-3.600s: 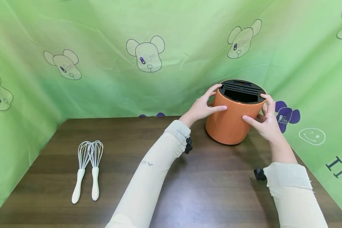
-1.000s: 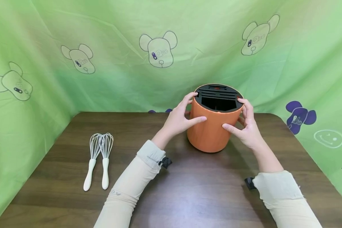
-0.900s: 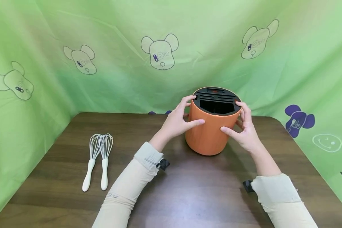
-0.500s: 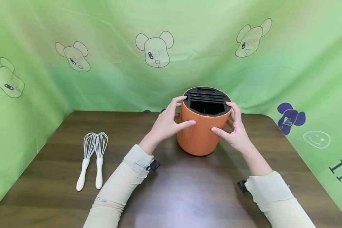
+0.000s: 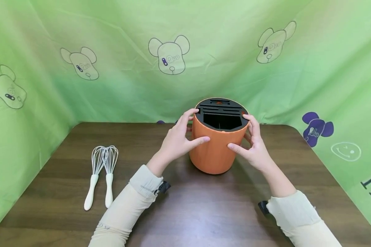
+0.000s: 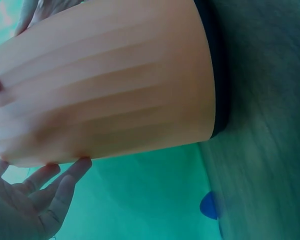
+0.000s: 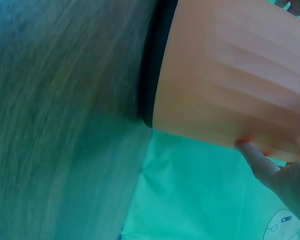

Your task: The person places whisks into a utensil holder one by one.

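An orange round knife block (image 5: 214,151) stands upright on the brown table, a little right of the middle in the head view. Its black top (image 5: 223,109) has narrow slots and one wide opening. My left hand (image 5: 177,139) grips its left side, thumb across the front and fingertips at the rim. On the opposite side my right hand (image 5: 254,147) holds it the same way. Both wrist views show the ribbed wall and the dark base (image 6: 217,75) close up, with the left fingers (image 6: 65,192) touching the wall. Two whisks (image 5: 91,192) lie at the left, wire heads crossed.
The wooden table (image 5: 197,212) ends at the back against a green cloth (image 5: 126,92) printed with bear heads. The cloth also rises along the left and right sides. A black wrist camera (image 5: 163,187) sits at the left cuff.
The knife block has come left and closer to me from the back right, with both hands gripping it throughout. The whisks lie as before on the table; the head view has shifted slightly.
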`<state>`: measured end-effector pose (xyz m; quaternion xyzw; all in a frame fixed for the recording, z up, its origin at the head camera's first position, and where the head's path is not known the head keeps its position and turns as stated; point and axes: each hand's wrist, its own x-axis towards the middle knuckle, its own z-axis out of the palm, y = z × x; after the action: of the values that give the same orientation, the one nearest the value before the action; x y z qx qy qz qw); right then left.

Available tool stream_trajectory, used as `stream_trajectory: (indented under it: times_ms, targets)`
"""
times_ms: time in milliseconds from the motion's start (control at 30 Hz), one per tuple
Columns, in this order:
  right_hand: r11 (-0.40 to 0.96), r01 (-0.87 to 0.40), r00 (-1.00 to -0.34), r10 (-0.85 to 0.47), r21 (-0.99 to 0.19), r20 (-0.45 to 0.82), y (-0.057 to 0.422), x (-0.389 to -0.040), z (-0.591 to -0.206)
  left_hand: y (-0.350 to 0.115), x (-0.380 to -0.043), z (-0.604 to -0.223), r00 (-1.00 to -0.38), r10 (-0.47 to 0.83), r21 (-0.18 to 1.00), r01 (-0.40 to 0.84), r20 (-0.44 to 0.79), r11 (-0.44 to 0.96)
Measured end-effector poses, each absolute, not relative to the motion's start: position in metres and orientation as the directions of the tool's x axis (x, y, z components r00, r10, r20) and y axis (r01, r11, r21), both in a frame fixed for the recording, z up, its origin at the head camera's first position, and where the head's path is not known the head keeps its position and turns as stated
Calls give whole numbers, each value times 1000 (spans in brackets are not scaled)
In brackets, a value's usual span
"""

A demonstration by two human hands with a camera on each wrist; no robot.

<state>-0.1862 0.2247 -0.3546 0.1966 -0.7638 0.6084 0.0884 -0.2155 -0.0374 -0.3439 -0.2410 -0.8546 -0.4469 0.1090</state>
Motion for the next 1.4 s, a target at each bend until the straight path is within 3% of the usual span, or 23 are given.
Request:
stream_trajectory:
  times_ms: [533, 1400]
  targets:
    - [137, -447, -884, -219, -884, 413, 207, -176, -357, -55, -203, -351, -848, 290, 689, 530, 444, 495]
    - [182, -448, -886, -217, -875, 409, 176, -148, -359, -89, -169, -354, -849, 265, 642, 521, 457, 563]
